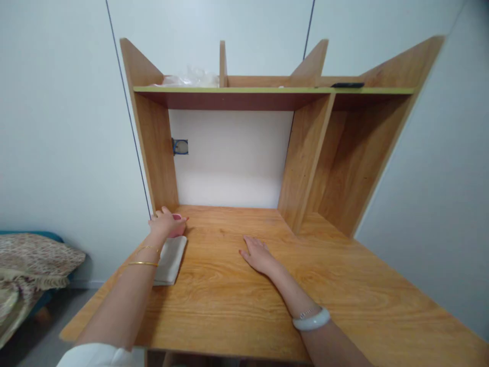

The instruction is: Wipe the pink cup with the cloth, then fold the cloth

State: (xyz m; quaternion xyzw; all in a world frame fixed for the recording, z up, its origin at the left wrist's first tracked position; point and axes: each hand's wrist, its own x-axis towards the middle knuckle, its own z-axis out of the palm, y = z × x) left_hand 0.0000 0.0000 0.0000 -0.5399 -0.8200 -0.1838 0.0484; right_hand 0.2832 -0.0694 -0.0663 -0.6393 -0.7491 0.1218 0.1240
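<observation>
Fingers (165, 210) of the left hand (163, 223) curved over a pink container (178, 230), the thumb across its near side; whether they were closed firmly on it could not be told. The right hand (260, 256) lay palm down, its fingers extended, slightly parted and holding nothing, on the wooden counter (229, 311). Just nearer than the left fingers, partly beneath the forearm, was a folded pale cloth (171, 262).

The counter's left edge ran close beside the left fingers, and a shelf upright (155, 153) rose just beyond them. Room for sideways movement lay between the two hands; past the right fingers, a divider (305, 163) stood farther back to the right.

Above and beyond both sets of fingers, the upper shelf (252, 90) bore clear plastic (191, 79). A covered bed (34, 255) was well left of the left fingers.
</observation>
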